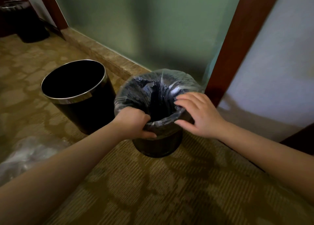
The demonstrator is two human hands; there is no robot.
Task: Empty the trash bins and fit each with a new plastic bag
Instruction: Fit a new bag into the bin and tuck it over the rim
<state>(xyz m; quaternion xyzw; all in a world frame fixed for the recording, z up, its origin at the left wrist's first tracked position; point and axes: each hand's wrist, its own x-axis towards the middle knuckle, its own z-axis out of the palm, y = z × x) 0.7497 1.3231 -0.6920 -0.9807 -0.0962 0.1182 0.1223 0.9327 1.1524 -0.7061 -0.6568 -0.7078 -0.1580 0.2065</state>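
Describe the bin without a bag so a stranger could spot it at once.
Start at the green glass panel and the stone sill along its base. On the carpet before the sill stand two black bins side by side. Take the left bin: bare metal rim, no plastic liner, unlike the bagged bin beside it.

Patterned carpet (153, 190) under a lined bin (158, 146), a bare bin (85, 112), crumpled clear plastic (30, 155).
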